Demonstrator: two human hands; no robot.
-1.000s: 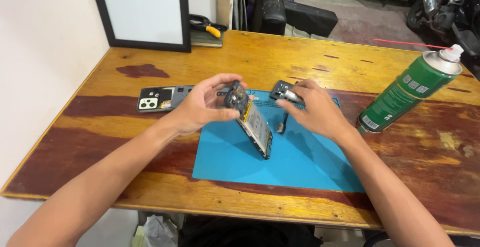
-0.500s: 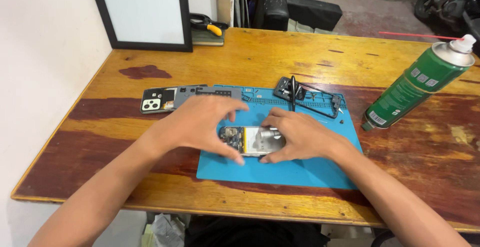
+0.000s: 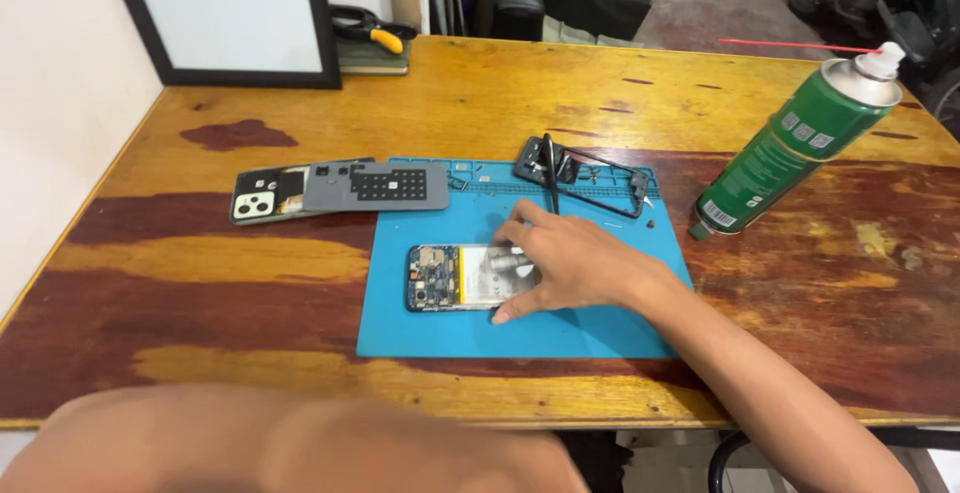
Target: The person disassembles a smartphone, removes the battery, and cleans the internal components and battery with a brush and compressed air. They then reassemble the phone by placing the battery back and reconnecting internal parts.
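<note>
Blue mat [image 3: 600, 338] bears an opened phone [image 3: 462, 277]; right hand [image 3: 565, 263] rests spread on it, left grip unseen.

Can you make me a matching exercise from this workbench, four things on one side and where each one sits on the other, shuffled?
Things:
1. opened phone
2. green spray can
3. grey screw tray
4. yellow-handled tool

Places:
A. far edge of the table, beside the framed board
B. on the blue mat, under the right hand
C. right of the mat, on bare wood
D. across the mat's upper left corner

Pairs: 1-B, 2-C, 3-D, 4-A
</note>
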